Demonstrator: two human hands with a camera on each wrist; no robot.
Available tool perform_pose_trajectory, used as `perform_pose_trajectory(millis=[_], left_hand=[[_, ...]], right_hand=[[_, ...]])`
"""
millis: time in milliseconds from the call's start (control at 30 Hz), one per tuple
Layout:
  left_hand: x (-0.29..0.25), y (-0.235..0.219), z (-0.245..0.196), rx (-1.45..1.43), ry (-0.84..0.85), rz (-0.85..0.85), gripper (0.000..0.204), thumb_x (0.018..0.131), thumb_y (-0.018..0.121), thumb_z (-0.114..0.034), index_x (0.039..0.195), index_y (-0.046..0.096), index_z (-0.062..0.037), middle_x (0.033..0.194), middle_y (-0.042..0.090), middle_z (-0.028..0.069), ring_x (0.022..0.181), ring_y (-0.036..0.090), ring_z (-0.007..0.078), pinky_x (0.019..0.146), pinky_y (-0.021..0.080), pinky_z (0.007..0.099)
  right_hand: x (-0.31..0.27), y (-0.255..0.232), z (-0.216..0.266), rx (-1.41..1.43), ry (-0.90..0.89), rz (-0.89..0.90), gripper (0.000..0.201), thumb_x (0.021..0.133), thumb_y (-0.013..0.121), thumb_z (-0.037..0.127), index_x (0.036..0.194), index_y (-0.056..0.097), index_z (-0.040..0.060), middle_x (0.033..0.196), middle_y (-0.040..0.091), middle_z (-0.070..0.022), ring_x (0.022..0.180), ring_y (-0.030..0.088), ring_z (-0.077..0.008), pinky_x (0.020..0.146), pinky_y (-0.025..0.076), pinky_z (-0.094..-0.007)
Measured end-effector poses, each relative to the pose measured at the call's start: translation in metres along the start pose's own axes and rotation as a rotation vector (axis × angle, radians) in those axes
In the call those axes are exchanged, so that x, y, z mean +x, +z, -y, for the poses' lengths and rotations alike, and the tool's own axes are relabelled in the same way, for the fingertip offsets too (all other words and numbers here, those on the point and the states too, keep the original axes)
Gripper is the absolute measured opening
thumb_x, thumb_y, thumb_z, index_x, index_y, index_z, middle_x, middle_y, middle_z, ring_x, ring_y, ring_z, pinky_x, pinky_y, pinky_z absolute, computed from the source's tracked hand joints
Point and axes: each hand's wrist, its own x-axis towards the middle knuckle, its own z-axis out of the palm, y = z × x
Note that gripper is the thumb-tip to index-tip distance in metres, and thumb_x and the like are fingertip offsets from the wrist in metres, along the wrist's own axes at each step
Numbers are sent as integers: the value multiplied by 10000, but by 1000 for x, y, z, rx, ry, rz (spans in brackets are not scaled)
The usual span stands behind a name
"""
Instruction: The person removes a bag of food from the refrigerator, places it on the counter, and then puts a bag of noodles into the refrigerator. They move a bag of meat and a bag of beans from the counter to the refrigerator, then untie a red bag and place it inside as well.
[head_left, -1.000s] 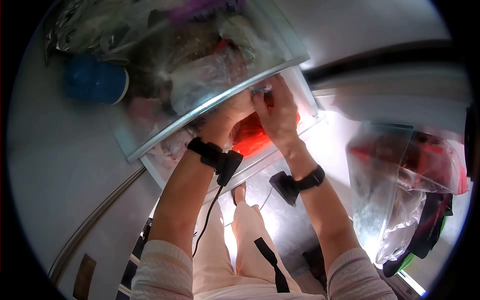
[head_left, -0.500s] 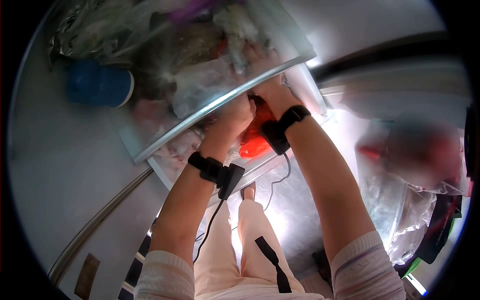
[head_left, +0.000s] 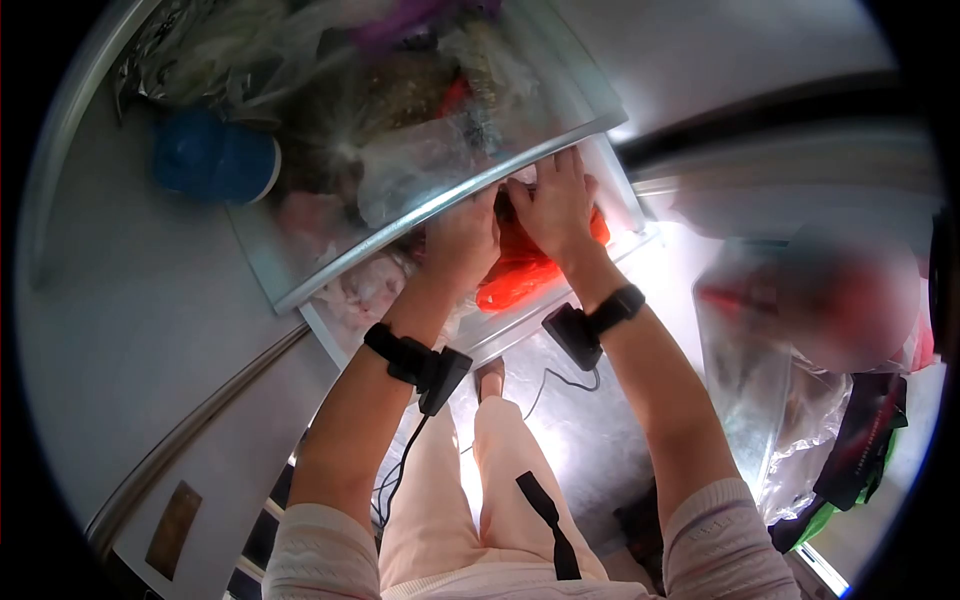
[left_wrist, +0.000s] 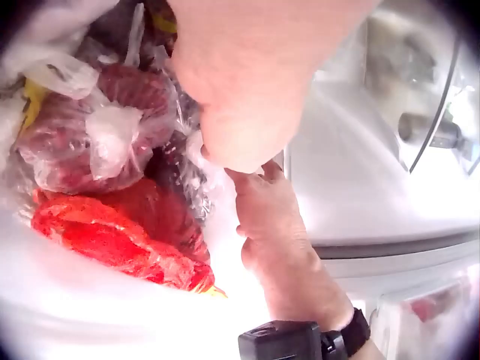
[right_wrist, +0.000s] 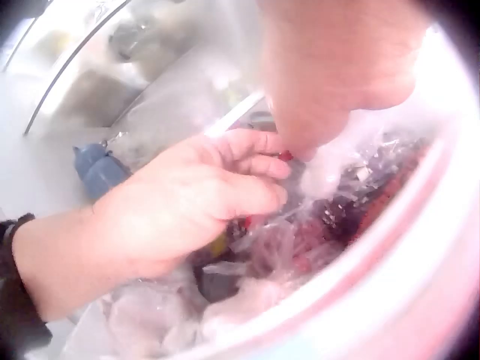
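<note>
In the head view, my left hand (head_left: 465, 240) is low in the lower drawer, its fingertips partly hidden by the upper drawer's front rim (head_left: 430, 207). The right wrist view shows that hand (right_wrist: 180, 195) with loosely bent fingers, thumb apart, beside clear plastic (right_wrist: 319, 180). My right hand (head_left: 557, 205) lies to its right, thumb spread from extended fingers, at the drawer's right end. A red plastic bag (head_left: 520, 285) sits below and between the hands. In the left wrist view, clear bags of dark red contents (left_wrist: 97, 142) lie beside the red bag (left_wrist: 112, 244).
Above, the upper drawer holds several bags and a purple wrapper (head_left: 405, 25). A blue container (head_left: 215, 155) shows at the left. Bags and a clear bin (head_left: 745, 350) stand at the right. A strap (head_left: 550, 525) hangs before the person's legs.
My right hand reached farther beneath the upper drawer's rim, then drew back toward the body. My left hand stayed low in the lower drawer, shifting slightly, and the red bag shows more.
</note>
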Motion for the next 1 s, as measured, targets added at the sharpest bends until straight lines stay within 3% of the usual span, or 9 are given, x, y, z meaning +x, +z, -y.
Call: perform_pose_trajectory(millis=[200, 433, 533, 700, 767, 800, 900, 933, 1000], left_hand=[[-8, -5, -11, -55, 57, 63, 497, 692, 528, 11, 1176, 459, -78, 1014, 554, 178, 833, 559, 347, 733, 461, 417], [19, 21, 26, 214, 49, 141, 529, 743, 514, -70, 1259, 397, -64, 1063, 557, 202, 895, 565, 346, 803, 453, 416], [43, -11, 13, 240, -260, 343, 336, 774, 492, -152, 1099, 537, -83, 1020, 583, 189, 911, 571, 329, 823, 445, 403], [43, -7, 21, 276, -297, 398, 290, 787, 480, -157, 1053, 558, -70, 1030, 580, 184, 931, 562, 330, 830, 443, 394], [39, 1, 23, 336, -261, 359, 315, 805, 459, -149, 1098, 550, -73, 1059, 566, 196, 963, 547, 343, 845, 437, 389], [22, 48, 79, 323, -69, 328, 377, 825, 437, -147, 1191, 490, -75, 1089, 551, 204, 974, 540, 350, 851, 433, 399], [11, 18, 36, 104, -298, 372, 450, 818, 450, -152, 1260, 414, -70, 1104, 547, 201, 966, 543, 352, 827, 439, 413], [17, -10, 7, 112, -464, 628, 531, 783, 484, -130, 1292, 355, -58, 1146, 521, 194, 967, 542, 356, 813, 436, 433], [-7, -23, -2, 171, -337, 482, 543, 767, 495, -116, 1289, 359, -59, 1185, 491, 190, 994, 526, 360, 821, 424, 450]], right_hand=[[4, 11, -4, -34, -293, 58, 470, 778, 510, 197, 1233, 436, 108, 1245, 469, -101, 1190, 368, -320, 924, 248, -534], [13, 11, -12, 199, -322, -1, 466, 749, 506, 119, 1212, 456, 99, 1264, 443, -137, 1169, 387, -361, 955, 324, -481], [-10, -2, -16, 338, -219, 117, 516, 729, 510, 93, 1238, 420, 95, 1288, 413, -143, 1179, 376, -362, 958, 352, -435], [-24, -17, -26, 317, -129, 267, 493, 739, 523, 120, 1225, 441, 97, 1310, 392, -122, 1166, 407, -325, 910, 381, -439], [-30, -23, -24, 243, -150, 179, 450, 740, 529, 113, 1186, 475, 84, 1283, 421, -125, 1142, 431, -324, 901, 388, -431], [-34, -27, -24, 168, -174, 98, 409, 740, 534, 105, 1148, 509, 71, 1256, 450, -128, 1118, 454, -322, 891, 395, -423], [-58, -44, -18, 362, -120, 8, 316, 728, 553, 59, 1043, 571, 46, 1161, 524, -137, 1061, 493, -330, 875, 410, -400], [-72, -51, -15, 368, -125, 10, 316, 728, 553, 59, 1043, 571, 46, 1161, 524, -137, 1061, 493, -330, 875, 410, -400], [-106, -66, -5, 426, -133, -88, 283, 707, 566, 10, 987, 590, 36, 1050, 577, -144, 992, 526, -334, 846, 431, -390]])
